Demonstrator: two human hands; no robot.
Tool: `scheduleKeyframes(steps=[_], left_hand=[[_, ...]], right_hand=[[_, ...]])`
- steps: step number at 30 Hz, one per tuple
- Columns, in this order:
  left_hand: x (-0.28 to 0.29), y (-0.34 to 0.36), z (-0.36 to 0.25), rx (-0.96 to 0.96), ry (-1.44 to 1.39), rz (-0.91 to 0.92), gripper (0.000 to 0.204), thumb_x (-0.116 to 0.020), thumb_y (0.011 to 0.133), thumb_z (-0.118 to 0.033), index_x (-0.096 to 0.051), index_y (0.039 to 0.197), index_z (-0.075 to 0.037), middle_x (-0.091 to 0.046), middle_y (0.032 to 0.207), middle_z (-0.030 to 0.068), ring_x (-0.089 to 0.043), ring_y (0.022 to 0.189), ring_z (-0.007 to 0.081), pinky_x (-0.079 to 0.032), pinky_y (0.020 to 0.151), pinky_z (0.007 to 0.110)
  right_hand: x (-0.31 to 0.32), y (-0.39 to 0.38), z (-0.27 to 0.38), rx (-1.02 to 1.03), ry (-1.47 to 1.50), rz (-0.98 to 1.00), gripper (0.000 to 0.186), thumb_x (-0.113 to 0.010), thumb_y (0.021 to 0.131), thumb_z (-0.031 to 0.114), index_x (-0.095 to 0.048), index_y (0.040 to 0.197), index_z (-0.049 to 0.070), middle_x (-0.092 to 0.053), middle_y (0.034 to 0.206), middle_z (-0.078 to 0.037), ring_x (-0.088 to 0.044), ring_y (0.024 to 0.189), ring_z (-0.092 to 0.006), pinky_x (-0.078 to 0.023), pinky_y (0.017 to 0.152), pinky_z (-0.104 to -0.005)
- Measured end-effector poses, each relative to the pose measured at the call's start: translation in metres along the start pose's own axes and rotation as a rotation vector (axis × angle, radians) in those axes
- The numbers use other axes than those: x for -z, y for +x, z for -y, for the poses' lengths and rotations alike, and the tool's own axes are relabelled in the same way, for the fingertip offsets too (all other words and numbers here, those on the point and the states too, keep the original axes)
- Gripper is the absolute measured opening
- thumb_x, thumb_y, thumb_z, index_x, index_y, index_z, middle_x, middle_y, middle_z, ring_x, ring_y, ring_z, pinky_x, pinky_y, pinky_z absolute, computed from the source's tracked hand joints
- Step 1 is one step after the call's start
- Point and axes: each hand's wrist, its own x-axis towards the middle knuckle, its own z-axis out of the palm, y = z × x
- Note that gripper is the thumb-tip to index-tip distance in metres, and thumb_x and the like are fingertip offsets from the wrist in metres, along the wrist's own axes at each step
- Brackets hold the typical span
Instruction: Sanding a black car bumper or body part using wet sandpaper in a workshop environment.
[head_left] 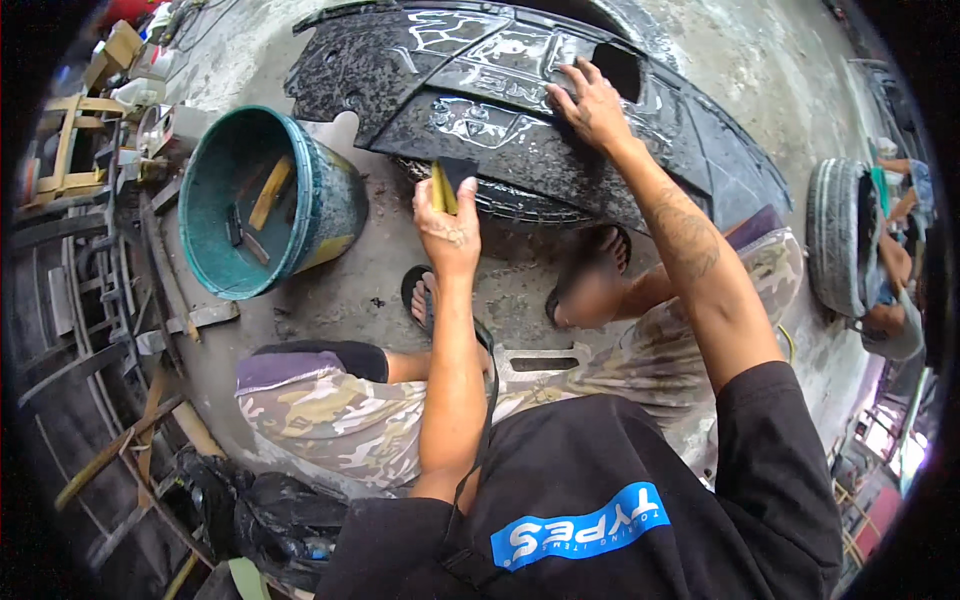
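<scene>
My left hand (450,232) is closed around a yellow block (441,188) with a black sheet, like sandpaper (459,176), against it. It is just off the near edge of a wet black panel (480,112), which looks like a vehicle body part. The panel lies tilted over a tyre (525,203), partly hidden underneath. With fingers spread, my right hand (597,112) rests on the panel beside its rectangular opening (617,72). Water beads and streaks cover the panel's surface.
A teal bucket (340,195) stands left of the panel; a yellowish strip (270,193) and small dark pieces lie inside. Wooden frames and scrap (95,280) crowd the left side. At right, another tyre (838,238) stands near another person (893,262). My sandalled feet are below the panel.
</scene>
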Motion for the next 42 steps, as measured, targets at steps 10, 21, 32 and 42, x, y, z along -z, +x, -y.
scheduleKeyframes(steps=[10, 21, 32, 42], left_hand=[[0.014, 0.053, -0.019, -0.455, 0.503, 0.244, 0.018, -0.073, 0.085, -0.010, -0.067, 0.098, 0.002, -0.060, 0.098, 0.0159, -0.057, 0.091, 0.0357, -0.045, 0.083, 0.043], [0.022, 0.075, -0.029, -0.516, 0.627, 0.210, 0.014, -0.071, 0.085, -0.009, -0.065, 0.092, 0.001, -0.058, 0.093, 0.0155, -0.055, 0.088, 0.0372, -0.043, 0.076, 0.046], [0.024, 0.083, -0.030, -0.539, 0.548, 0.277, 0.020, -0.072, 0.084, -0.009, -0.056, 0.083, 0.004, -0.053, 0.082, 0.0186, -0.053, 0.078, 0.0402, -0.043, 0.071, 0.047], [0.028, 0.079, -0.026, -0.475, 0.545, 0.295, 0.014, -0.071, 0.081, -0.006, -0.062, 0.088, 0.002, -0.054, 0.087, 0.0183, -0.053, 0.082, 0.0398, -0.041, 0.073, 0.049]], right_hand=[[-0.018, -0.019, 0.067, 0.017, -0.119, -0.166, 0.041, -0.055, 0.096, 0.049, -0.069, 0.086, 0.012, -0.071, 0.077, -0.013, -0.069, 0.074, -0.0310, -0.042, 0.089, -0.0518], [0.002, 0.016, 0.100, -0.194, 0.020, 0.028, 0.062, -0.058, 0.089, 0.059, -0.073, 0.072, 0.002, -0.068, 0.070, -0.022, -0.068, 0.065, -0.0390, -0.055, 0.061, -0.0471], [-0.011, 0.011, 0.105, -0.160, 0.055, -0.110, 0.061, -0.058, 0.089, 0.056, -0.071, 0.062, 0.003, -0.066, 0.062, -0.021, -0.066, 0.058, -0.0373, -0.053, 0.057, -0.0465], [-0.011, 0.020, 0.100, -0.163, 0.052, -0.099, 0.061, -0.057, 0.090, 0.055, -0.072, 0.065, 0.002, -0.066, 0.062, -0.020, -0.065, 0.056, -0.0379, -0.053, 0.058, -0.0477]])
